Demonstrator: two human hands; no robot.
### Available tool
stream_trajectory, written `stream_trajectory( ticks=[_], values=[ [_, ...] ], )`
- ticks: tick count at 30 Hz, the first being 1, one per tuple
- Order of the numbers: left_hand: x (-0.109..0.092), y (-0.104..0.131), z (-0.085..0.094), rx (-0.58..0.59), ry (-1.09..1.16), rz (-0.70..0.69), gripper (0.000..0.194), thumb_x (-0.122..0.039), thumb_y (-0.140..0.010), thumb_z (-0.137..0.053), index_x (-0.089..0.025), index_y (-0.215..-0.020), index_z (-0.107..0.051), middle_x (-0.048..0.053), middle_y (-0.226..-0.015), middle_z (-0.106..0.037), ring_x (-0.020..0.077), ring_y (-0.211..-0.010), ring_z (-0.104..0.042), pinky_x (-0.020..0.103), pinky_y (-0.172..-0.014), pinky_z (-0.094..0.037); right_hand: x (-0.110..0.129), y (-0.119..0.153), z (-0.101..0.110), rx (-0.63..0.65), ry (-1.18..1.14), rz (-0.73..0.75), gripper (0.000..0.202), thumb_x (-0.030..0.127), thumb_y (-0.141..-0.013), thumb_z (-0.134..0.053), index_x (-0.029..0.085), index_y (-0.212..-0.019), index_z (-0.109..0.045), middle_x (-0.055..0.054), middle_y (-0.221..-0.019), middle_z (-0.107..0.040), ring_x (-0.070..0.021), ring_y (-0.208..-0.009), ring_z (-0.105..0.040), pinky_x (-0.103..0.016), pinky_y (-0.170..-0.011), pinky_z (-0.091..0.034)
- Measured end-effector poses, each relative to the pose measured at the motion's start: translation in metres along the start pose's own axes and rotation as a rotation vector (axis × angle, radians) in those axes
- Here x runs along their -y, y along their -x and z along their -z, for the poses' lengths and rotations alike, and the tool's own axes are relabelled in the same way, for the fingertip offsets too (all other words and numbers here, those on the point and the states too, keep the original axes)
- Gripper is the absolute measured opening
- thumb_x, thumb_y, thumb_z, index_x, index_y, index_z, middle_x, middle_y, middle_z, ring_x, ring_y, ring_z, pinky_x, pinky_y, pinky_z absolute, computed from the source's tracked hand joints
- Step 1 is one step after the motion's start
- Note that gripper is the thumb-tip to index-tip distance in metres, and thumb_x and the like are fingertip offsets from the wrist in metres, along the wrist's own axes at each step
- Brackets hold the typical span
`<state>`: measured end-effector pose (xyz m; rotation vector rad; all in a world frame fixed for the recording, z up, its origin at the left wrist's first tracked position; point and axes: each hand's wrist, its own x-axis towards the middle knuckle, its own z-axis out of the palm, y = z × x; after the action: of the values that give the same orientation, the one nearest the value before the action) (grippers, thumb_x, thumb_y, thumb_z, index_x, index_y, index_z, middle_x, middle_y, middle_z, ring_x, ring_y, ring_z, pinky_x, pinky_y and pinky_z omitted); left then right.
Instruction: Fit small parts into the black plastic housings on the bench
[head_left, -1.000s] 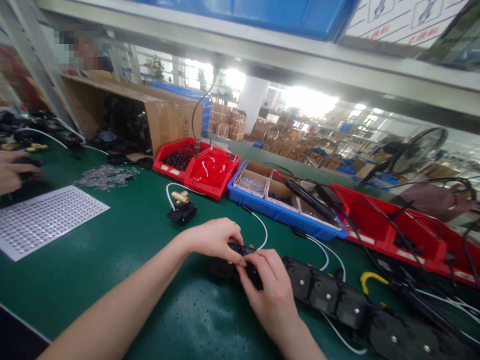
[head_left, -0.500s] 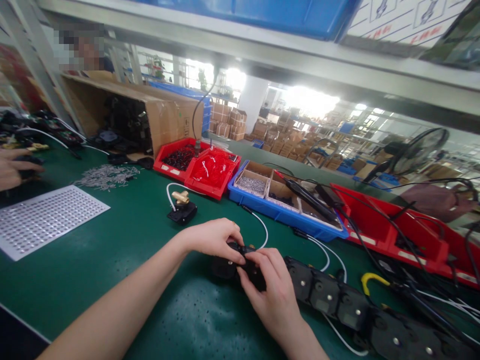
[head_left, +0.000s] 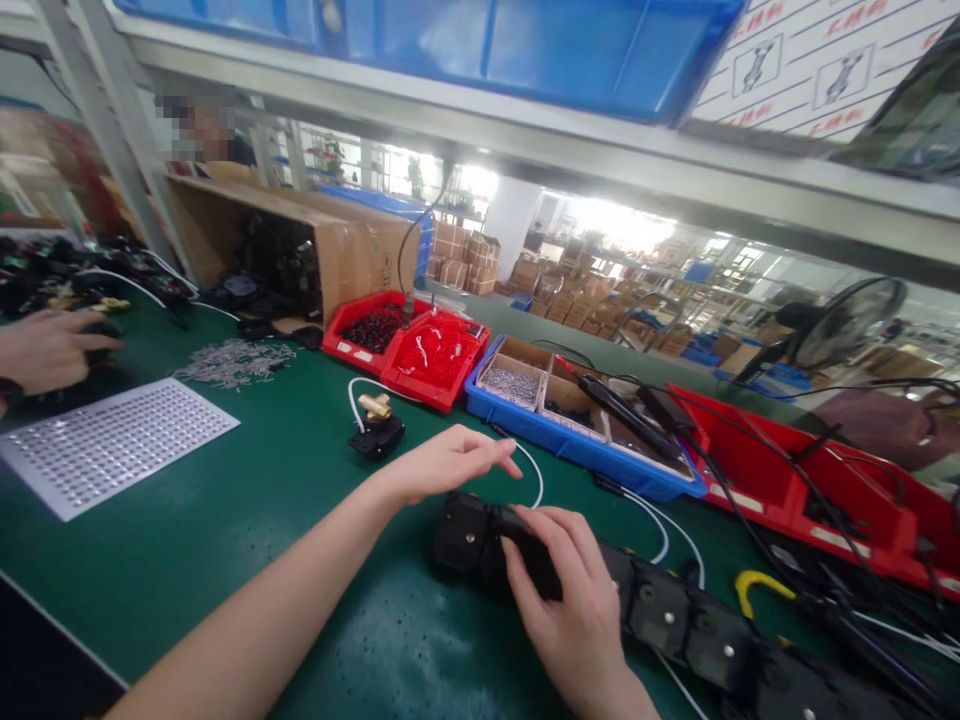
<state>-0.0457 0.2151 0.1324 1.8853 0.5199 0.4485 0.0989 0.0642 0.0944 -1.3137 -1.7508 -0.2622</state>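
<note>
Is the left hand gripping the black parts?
No, the left hand hovers open above the black parts; only the right hand rests on them.

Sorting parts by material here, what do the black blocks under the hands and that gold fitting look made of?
Black blocks: likely moulded plastic, matte, with small silvery screw heads. Gold fitting: looks like brass, from its shiny yellow metal gleam. The right hand rests on the blocks; the left hand hovers open above them.
</note>
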Motion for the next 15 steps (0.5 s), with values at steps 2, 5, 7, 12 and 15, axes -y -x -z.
stream_trajectory(
  ticks=[2, 5, 7, 12, 15],
  values=[
    [-0.002, -0.001, -0.004, -0.044, 0.341, 0.054, 0.072, -0.072, -0.090, -0.039, -0.009, -0.099, -0.072, -0.007, -0.059, -0.036, 0.0066, -0.048, -0.021, 0.025, -0.046, -0.014, 0.002, -0.010, 0.001, -0.025, 0.000, -0.013, 0.021, 0.013, -0.096, -0.057, 0.018, -0.116, -0.060, -0.009, -0.101, -0.059, -0.0202, -0.093, -0.061, -0.031, -0.079, -0.054],
    [0.000, -0.004, -0.011, -0.048, 0.548, 0.076, 0.073, -0.077, -0.086, -0.042, -0.010, -0.092, -0.070, -0.006, -0.058, -0.043, 0.0047, -0.044, -0.019, 0.026, -0.045, -0.008, 0.006, -0.031, -0.006, -0.002, 0.002, 0.022, 0.016, 0.018, -0.097, -0.056, 0.019, -0.112, -0.062, -0.009, -0.102, -0.062, -0.0215, -0.095, -0.061, -0.032, -0.081, -0.054],
    [0.003, -0.005, -0.015, -0.114, 0.531, 0.093, 0.076, -0.081, -0.083, -0.041, -0.011, -0.083, -0.068, -0.004, -0.057, -0.045, 0.0054, -0.045, -0.026, 0.024, -0.046, -0.012, 0.007, -0.044, -0.015, 0.016, 0.024, 0.091, 0.015, 0.021, -0.099, -0.053, 0.019, -0.110, -0.062, -0.009, -0.103, -0.064, -0.0222, -0.095, -0.062, -0.034, -0.080, -0.053],
    [0.010, -0.007, -0.023, -0.246, 0.210, 0.136, 0.084, -0.092, -0.076, -0.021, -0.016, -0.064, -0.054, 0.000, -0.062, -0.049, 0.0109, -0.059, -0.043, 0.024, -0.050, -0.030, -0.016, -0.066, -0.039, -0.055, 0.218, 0.461, 0.025, 0.024, -0.102, -0.039, 0.019, -0.097, -0.064, -0.008, -0.093, -0.071, -0.0220, -0.077, -0.065, -0.037, -0.067, -0.050],
    [0.016, -0.008, -0.022, -0.295, 0.082, 0.240, 0.078, -0.091, -0.077, -0.019, -0.020, -0.055, -0.044, 0.000, -0.053, -0.043, 0.0129, -0.053, -0.043, 0.026, -0.047, -0.031, -0.050, -0.067, -0.061, -0.050, 0.152, 0.616, 0.025, 0.028, -0.101, -0.043, 0.020, -0.098, -0.067, -0.008, -0.086, -0.073, -0.0192, -0.065, -0.065, -0.034, -0.057, -0.051]
  ],
)
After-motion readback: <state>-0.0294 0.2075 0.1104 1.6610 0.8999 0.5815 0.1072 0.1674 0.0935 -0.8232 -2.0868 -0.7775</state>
